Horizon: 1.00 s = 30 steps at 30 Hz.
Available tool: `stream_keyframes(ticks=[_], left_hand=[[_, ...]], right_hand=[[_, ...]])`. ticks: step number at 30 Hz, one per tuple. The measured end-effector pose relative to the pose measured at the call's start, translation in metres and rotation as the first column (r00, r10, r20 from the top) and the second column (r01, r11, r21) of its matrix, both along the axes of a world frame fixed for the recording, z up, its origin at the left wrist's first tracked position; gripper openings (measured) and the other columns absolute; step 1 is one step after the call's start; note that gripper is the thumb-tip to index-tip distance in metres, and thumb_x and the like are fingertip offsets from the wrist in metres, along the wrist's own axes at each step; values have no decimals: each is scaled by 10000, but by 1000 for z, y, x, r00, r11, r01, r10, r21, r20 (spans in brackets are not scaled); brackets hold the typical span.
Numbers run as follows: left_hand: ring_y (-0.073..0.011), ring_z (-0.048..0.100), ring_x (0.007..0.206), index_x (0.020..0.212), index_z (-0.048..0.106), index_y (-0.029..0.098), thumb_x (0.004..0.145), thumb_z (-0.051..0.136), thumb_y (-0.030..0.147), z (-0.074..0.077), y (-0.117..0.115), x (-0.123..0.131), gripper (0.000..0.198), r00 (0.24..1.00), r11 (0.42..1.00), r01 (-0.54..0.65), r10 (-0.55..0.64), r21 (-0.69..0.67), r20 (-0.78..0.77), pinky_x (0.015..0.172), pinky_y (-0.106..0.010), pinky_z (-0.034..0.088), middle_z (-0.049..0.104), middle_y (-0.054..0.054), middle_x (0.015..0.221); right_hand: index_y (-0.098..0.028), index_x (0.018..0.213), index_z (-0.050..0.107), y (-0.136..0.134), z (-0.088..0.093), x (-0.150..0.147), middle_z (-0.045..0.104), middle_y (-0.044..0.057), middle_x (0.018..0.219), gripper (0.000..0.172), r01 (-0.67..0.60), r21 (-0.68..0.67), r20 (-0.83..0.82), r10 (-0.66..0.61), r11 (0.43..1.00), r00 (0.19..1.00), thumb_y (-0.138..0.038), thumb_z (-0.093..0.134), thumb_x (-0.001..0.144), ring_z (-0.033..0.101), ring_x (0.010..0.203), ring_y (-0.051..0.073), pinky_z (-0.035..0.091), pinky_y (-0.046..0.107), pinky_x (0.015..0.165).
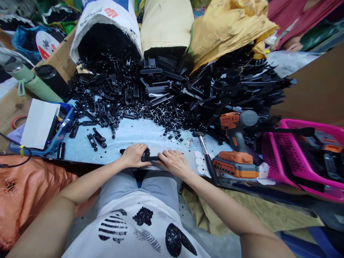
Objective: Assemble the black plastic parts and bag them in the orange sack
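Observation:
At the front edge of the blue work surface, my left hand [136,155] is closed around one end of a long black plastic part [153,158]. My right hand [173,162] grips the other end, its fingers curled over the top. The part lies roughly level between the hands, and much of it is hidden by my fingers. To the right of my right hand lies a hammer [206,154] with a black grip. Beyond the hands is a scatter of small black pieces and metal pins [166,116]. Several short black links [96,139] lie to the left.
An orange cordless drill [236,143] stands at the right, by a pink basket [301,123]. Heaps of black parts [228,86] spill from sacks [166,25] at the back. A blue tray [63,125] and bottles [52,80] are at the left. Another person's hand [293,44] shows at top right.

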<state>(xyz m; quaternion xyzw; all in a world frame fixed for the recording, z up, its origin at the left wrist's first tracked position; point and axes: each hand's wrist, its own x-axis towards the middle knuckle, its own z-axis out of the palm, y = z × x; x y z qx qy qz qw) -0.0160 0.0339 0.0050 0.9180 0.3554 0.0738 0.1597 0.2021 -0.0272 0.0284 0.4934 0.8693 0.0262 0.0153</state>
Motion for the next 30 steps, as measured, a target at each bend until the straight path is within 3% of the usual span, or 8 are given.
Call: stream_keyframes(ticks=[8, 13, 15, 17, 20, 23, 27, 30], left_hand=[[-243, 624, 902, 1067, 530, 160, 813, 502, 589, -7, 1, -7, 499, 991, 999, 9, -14, 36, 131, 781, -333, 460, 636, -110, 997], [-265, 603, 960, 1225, 474, 178, 785, 521, 622, -2, 7, 0, 628, 997, 993, -26, 33, -111, 63, 825, -349, 446, 630, -111, 1031], [-268, 558, 1045, 1350, 352, 193, 807, 510, 595, 1, 24, 7, 694, 997, 989, -30, 40, -145, 61, 864, -356, 430, 590, -117, 1136], [-261, 495, 1125, 1389, 296, 191, 888, 444, 469, 3, 52, 17, 592, 991, 988, -111, 119, -111, 68, 908, -360, 401, 530, -129, 1230], [-268, 448, 1144, 1288, 428, 141, 916, 352, 193, 3, 105, 36, 383, 936, 936, -352, 352, 27, 7, 928, -386, 361, 513, -163, 1219], [-277, 436, 1139, 1170, 511, 101, 873, 336, 64, 0, 144, 54, 347, 921, 923, -374, 381, 86, -84, 938, -417, 335, 532, -182, 1177], [-289, 472, 1103, 1084, 541, 37, 864, 304, 27, -6, 158, 63, 323, 908, 914, -394, 404, 96, -109, 927, -428, 342, 550, -222, 1122], [-294, 503, 1077, 1086, 531, 17, 861, 329, 37, -9, 155, 54, 303, 880, 889, -447, 457, 94, -132, 898, -416, 372, 532, -246, 1131]], right_hand=[[-191, 991, 567, 12, 30, -8, 603, 77, 877, 335, -3, -81, 20, 5, 997, 1000, -402, 307, 970, 520, 771, 165, 224, 299, 643], [-180, 945, 586, 24, 16, 4, 616, 74, 845, 389, 28, -116, -48, -33, 993, 998, -492, 355, 936, 544, 759, 172, 253, 283, 634], [-175, 914, 597, 25, 3, 14, 623, 69, 822, 415, 29, -121, -84, -40, 992, 996, -527, 376, 917, 549, 755, 173, 269, 274, 635], [-174, 902, 606, 26, -8, 23, 630, 72, 833, 431, 32, -121, -122, -46, 992, 991, -551, 397, 899, 552, 796, 183, 302, 271, 669], [-173, 980, 607, 36, -15, 32, 636, 84, 947, 397, 79, -105, -184, -98, 991, 978, -504, 397, 916, 539, 900, 198, 344, 283, 756], [-161, 1096, 575, 65, -14, 29, 611, 101, 1069, 341, 228, -40, -213, -231, 973, 949, -387, 364, 951, 516, 970, 211, 360, 296, 805], [-141, 1175, 533, 124, -15, 13, 577, 137, 1126, 323, 397, 35, -191, -384, 917, 903, -303, 399, 931, 490, 1009, 240, 376, 315, 798], [-127, 1069, 591, 153, -15, 4, 603, 142, 1044, 262, 373, -22, -149, -372, 928, 916, -245, 416, 913, 512, 977, 234, 384, 308, 775]])
